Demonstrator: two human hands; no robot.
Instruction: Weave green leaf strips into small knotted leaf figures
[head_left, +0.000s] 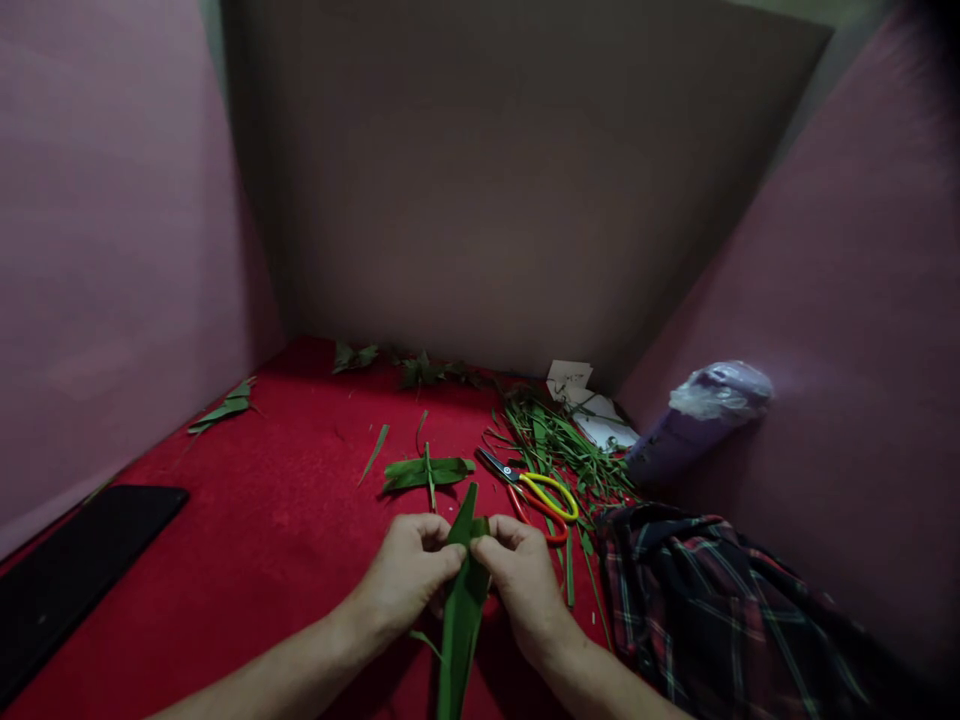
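Observation:
A long green leaf (461, 630) runs from the bottom edge up between my two hands, its narrow tip pointing away from me. My left hand (418, 570) pinches its left side near the top between thumb and fingers. On the other side, my right hand (517, 570) pinches the leaf's right edge, where a short piece looks folded over. Just beyond my hands lies a cross-shaped leaf piece (409, 473) with a thin stem. Scissors (540, 492) with yellow and red handles rest beyond my right hand, blades pointing up and left.
Leaf strips (562, 440) are heaped at the right, beside white papers (600, 420) and a plastic-wrapped purple roll (697, 415). Plaid cloth (720, 610) lies at the lower right. A black flat object (82, 560) is at the left. Folded leaves (229, 407) lie near the walls.

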